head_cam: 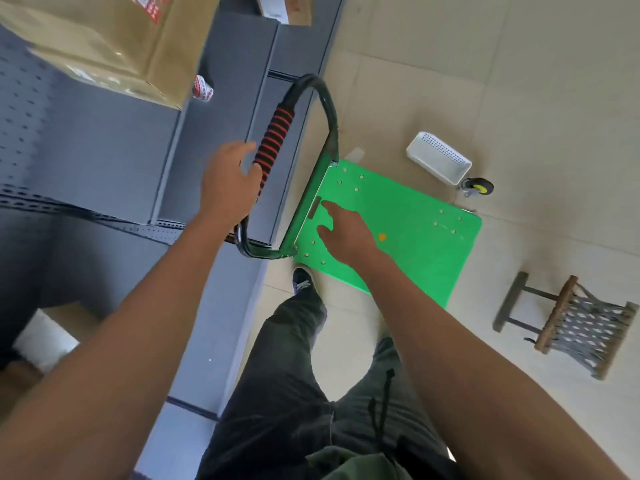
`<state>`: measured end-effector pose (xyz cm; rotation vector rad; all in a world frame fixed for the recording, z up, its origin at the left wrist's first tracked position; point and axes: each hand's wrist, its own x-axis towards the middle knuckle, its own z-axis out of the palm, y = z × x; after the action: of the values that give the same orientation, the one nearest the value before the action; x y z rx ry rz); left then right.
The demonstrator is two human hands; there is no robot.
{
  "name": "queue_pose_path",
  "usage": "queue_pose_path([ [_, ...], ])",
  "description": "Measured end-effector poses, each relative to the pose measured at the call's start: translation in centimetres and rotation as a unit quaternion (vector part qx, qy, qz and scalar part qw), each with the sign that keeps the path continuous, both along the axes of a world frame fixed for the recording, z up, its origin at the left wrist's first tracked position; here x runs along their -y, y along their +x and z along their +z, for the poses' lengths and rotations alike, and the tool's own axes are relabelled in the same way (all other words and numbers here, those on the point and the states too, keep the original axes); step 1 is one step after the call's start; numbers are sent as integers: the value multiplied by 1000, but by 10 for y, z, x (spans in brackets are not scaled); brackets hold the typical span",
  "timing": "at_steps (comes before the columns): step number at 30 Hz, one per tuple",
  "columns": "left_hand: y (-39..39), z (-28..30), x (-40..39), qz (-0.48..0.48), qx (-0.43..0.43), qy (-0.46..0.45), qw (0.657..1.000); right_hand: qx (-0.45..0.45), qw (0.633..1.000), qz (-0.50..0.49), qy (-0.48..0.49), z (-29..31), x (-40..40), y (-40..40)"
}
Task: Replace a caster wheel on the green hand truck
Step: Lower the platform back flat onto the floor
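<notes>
The green hand truck [408, 237] stands on the tiled floor with its flat deck facing up. Its black handle [325, 109] rises at the deck's left end, with a red-and-black striped grip [273, 143]. My left hand [228, 181] is open beside that grip, fingers spread and close to it; contact is unclear. My right hand [346, 233] hovers open over the deck near the handle base, index finger stretched forward. A loose caster wheel [478, 187] with a yellow hub lies on the floor past the deck's far edge.
A white perforated basket [438, 161] sits by the loose wheel. A small woven stool [571, 323] stands at the right. Grey metal shelving [104, 150] fills the left, with a cardboard box [104, 39] on it. My legs and one shoe [303, 280] are below the deck.
</notes>
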<state>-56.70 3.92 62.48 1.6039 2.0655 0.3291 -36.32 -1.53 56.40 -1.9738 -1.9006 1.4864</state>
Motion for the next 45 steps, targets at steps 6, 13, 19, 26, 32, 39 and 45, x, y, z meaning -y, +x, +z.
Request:
queue_pose_path([
  [6, -22, -16, -55, -32, 28, -109, 993, -2, 998, -30, 54, -3, -18, -104],
  [13, -18, -29, -75, -107, 24, -103, 989, -3, 991, -104, 88, -5, -16, -141],
  [19, 3, -38, -73, -144, 14, -97, 985, -16, 981, -186, 53, -5, -6, -123],
  [26, 45, -41, -62, -162, 28, -121, 979, -27, 982, -186, 32, -5, 14, -85],
  [32, 98, -47, -40, -161, 60, -133, 976, -58, 969, -240, 20, -8, 46, -34],
  [39, 154, -58, -15, -113, 153, -149, 970, -93, 955, -281, -19, -5, 72, 26],
  [45, 196, -68, 5, -141, 161, -114, 970, -52, 960, -273, -22, -10, 92, 64],
])
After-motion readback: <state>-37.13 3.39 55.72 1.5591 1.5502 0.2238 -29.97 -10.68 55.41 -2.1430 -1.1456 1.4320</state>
